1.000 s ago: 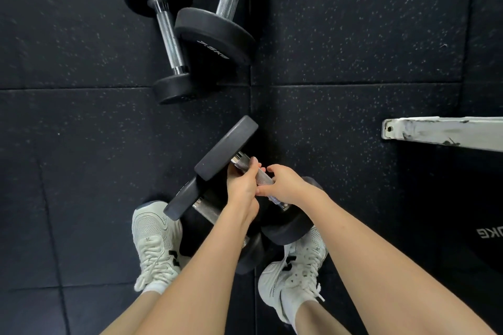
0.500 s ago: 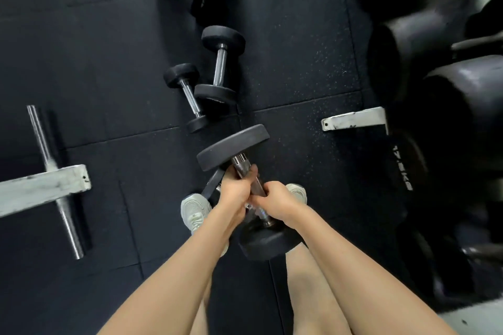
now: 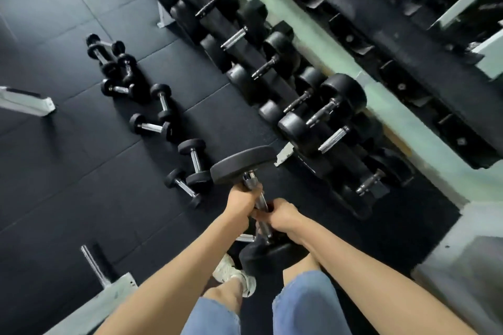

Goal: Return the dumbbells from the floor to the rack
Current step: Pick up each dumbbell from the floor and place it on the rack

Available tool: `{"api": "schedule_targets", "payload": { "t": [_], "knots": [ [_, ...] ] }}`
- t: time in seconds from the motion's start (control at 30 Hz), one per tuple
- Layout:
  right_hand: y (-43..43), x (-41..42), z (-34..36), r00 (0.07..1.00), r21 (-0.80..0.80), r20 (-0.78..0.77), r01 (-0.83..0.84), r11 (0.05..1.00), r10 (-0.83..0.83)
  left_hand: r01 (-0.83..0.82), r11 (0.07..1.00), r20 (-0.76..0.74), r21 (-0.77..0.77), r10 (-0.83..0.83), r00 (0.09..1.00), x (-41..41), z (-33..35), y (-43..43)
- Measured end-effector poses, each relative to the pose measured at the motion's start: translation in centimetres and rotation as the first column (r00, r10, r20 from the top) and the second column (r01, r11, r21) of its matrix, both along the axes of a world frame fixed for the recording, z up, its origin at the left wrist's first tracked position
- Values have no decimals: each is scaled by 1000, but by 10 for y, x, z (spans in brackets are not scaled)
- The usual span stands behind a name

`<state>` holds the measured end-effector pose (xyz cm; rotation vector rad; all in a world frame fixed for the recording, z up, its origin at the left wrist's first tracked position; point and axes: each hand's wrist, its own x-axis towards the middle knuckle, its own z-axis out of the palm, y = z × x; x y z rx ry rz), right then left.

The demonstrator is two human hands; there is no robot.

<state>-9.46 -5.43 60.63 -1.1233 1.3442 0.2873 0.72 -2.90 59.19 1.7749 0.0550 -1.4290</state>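
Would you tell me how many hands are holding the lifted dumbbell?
2: the left hand grips the dumbbell near its upper head; the right hand grips it lower down, near the other head.

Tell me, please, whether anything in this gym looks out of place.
Yes: several small dumbbells lie scattered across the rubber floor left of the rack, at mixed angles and some touching, instead of shelved. The left hand and right hand grip one large dumbbell.
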Motion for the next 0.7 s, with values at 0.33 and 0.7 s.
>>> {"api": "schedule_targets", "payload": {
  "t": [0.33,0.7],
  "knots": [
    [-89,-59,41,907,-51,68,420,906,-416,384,914,134,-135,-367,921,-64,50,-124],
    [-253,-199,81,756,-149,146,654,742,-638,660,726,268,-196,-607,748,-209,97,-315]
  ]
}}
